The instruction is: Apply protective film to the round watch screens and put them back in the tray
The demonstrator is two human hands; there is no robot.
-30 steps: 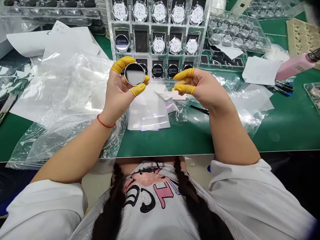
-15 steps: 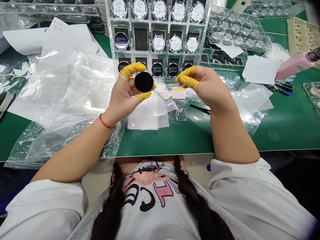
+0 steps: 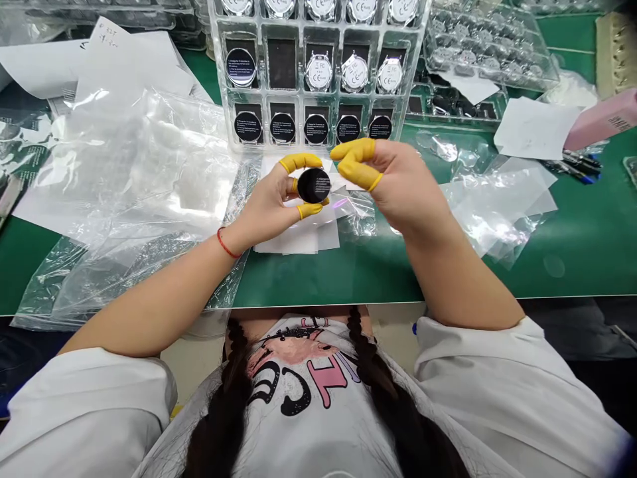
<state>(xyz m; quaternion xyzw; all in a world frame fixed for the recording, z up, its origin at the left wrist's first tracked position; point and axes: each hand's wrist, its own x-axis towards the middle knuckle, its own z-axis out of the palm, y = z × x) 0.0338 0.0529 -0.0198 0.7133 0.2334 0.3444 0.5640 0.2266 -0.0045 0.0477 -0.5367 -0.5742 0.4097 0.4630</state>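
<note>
Leftmost, a crumpled plastic bag (image 3: 139, 172) spreads over the green mat (image 3: 572, 252); the left hand (image 3: 263, 212), red string (image 3: 226, 244) at its wrist, pinches a round black disc (image 3: 314, 185) between fingertips (image 3: 301, 161) in yellow cots, holding it up above white sheets (image 3: 293, 242); behind it stands a clear rack (image 3: 282, 63) of watches and black discs; the right hand (image 3: 398, 186) hangs near the disc, fingers curled, holding nothing; farther right lie crumpled film (image 3: 497, 199), blue pens (image 3: 580, 166) and a pink bottle (image 3: 604, 119).
</note>
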